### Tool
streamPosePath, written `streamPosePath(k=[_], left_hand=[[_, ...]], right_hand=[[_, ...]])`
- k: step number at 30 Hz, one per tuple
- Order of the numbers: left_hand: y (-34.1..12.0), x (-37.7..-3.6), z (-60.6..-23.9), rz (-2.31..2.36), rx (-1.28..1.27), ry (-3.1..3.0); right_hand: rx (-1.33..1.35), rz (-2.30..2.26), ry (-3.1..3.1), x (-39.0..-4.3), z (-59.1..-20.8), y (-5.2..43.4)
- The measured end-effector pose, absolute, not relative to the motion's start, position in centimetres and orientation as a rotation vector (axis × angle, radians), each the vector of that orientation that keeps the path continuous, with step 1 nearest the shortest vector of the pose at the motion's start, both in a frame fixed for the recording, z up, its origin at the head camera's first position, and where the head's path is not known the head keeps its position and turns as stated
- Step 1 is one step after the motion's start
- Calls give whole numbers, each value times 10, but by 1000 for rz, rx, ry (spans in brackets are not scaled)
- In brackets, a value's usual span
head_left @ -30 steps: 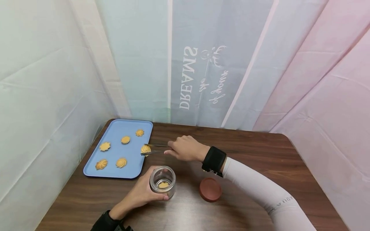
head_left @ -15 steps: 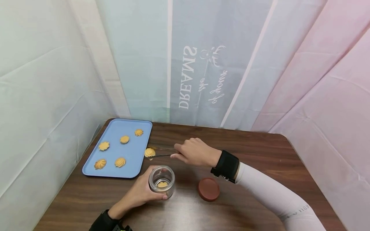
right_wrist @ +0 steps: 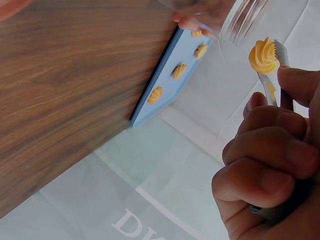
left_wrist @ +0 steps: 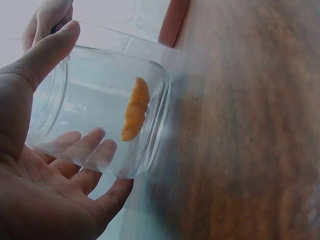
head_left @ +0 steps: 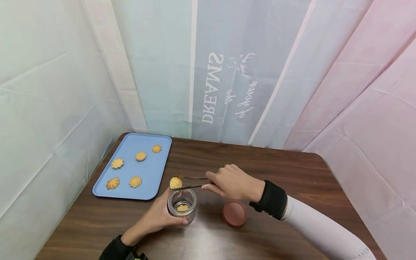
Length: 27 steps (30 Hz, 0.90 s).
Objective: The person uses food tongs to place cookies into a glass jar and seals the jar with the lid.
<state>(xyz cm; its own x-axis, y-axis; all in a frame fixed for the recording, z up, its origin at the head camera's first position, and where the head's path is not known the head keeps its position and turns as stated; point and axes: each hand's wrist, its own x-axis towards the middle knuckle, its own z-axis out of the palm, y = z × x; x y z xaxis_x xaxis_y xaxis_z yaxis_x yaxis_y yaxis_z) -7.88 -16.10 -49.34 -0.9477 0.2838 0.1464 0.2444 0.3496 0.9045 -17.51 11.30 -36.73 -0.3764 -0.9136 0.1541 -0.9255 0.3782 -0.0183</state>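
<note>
My left hand (head_left: pixel 161 215) grips a clear glass jar (head_left: pixel 191 213) around its side, thumb on the near side and fingers behind. One cookie (left_wrist: pixel 135 110) lies on the jar's bottom, seen through the glass in the left wrist view. My right hand (head_left: pixel 231 183) grips metal tongs (head_left: pixel 192 187) with serrated tips. Pinched between those tips is a swirled cookie (right_wrist: pixel 264 56), held up near the jar's mouth; in the head view it overlaps the jar's far rim and my left fingers.
A blue tray (head_left: pixel 125 193) with several swirled cookies (head_left: pixel 135 182) sits at the left of the wooden table (head_left: pixel 279 169). To the jar's right lies a round reddish-brown lid (head_left: pixel 234 213). Fabric curtains (head_left: pixel 240 72) stand around the table's back and sides.
The tongs and their cookie have come from the tray's right edge toward me and rightward, to the jar's far rim. My left hand and the jar have stayed in place.
</note>
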Motion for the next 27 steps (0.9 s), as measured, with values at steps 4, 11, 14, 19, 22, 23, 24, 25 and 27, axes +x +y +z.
streamPosePath(k=[4, 11, 14, 19, 22, 23, 24, 25, 27], left_hand=[[-161, -79, -493, 1690, 466, 2557], [-160, -80, -493, 1676, 458, 2568], [-159, -79, -493, 1674, 448, 2577], [-159, -79, -489, 1660, 420, 2588], [-159, -79, -489, 1674, 431, 2578], [-160, -79, -490, 1682, 444, 2574], [-160, -79, -491, 1693, 459, 2567], [-160, -79, -492, 1703, 475, 2563], [-160, -79, -493, 1715, 502, 2555]], right_hand=[[1696, 161, -2481, -171, -370, 118], [1725, 176, -2475, -163, -372, 126], [1733, 173, -2452, -160, -373, 129], [1734, 164, -2409, -159, -377, 133], [1728, 149, -2400, -159, -379, 135], [1727, 151, -2402, -159, -379, 136], [1724, 156, -2406, -159, -379, 136], [1720, 162, -2413, -159, -379, 137], [1712, 181, -2436, -159, -378, 137]])
